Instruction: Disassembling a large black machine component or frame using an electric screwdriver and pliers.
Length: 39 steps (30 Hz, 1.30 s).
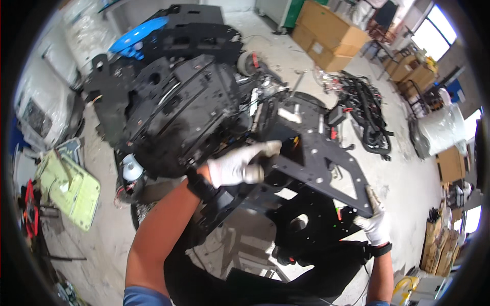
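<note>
My right hand [376, 223], in a white glove, grips the near right corner of a flat black plate [316, 176] with a triangular cutout and several holes. The plate slants across the middle, its far end close to my left hand [241, 166]. That hand, also gloved in white and slightly blurred, hangs beside the plate with its fingers stretched and the thumb apart; nothing shows in it. Behind it lie large black panels [186, 109] on a heap of parts. Beneath the plate is another black perforated part [301, 204], partly hidden by it.
A tangled black wiring bundle [370, 115] lies on the floor at right. Cardboard boxes [329, 33] stand at the back. A pale green panel [71, 188] lies at left, and a blue curved part [138, 35] rests on the black heap. Wrapped items [441, 130] stand far right.
</note>
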Available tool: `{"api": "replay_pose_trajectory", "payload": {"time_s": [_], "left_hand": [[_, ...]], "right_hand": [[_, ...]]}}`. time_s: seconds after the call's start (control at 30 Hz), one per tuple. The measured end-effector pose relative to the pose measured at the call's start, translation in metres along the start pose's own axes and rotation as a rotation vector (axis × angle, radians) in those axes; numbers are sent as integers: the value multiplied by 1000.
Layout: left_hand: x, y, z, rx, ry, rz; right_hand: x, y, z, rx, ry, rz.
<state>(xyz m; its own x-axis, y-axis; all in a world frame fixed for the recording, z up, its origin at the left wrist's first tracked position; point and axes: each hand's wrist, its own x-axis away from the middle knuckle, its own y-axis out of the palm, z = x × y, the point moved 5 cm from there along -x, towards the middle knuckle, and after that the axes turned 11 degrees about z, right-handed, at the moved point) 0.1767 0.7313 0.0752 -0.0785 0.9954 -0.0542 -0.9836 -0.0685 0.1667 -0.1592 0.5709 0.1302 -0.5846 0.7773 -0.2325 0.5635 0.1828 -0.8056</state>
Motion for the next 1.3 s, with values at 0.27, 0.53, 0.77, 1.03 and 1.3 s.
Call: {"api": "replay_pose_trajectory", "payload": {"time_s": [0.27, 0.53, 0.77, 1.03, 1.3], "left_hand": [[73, -83, -8, -374, -279, 534], [92, -135, -22, 39, -9, 805], [73, -110, -50, -99, -216, 507], [61, -42, -18, -471, -27, 193], [60, -15, 11, -678, 1, 167]], "right_hand": [[5, -5, 14, 105, 76, -38], [10, 2, 26, -34, 35, -81], [8, -10, 26, 157, 13, -72], [9, -3, 22, -13, 99, -83], [7, 7, 9, -121, 166, -150]]}}
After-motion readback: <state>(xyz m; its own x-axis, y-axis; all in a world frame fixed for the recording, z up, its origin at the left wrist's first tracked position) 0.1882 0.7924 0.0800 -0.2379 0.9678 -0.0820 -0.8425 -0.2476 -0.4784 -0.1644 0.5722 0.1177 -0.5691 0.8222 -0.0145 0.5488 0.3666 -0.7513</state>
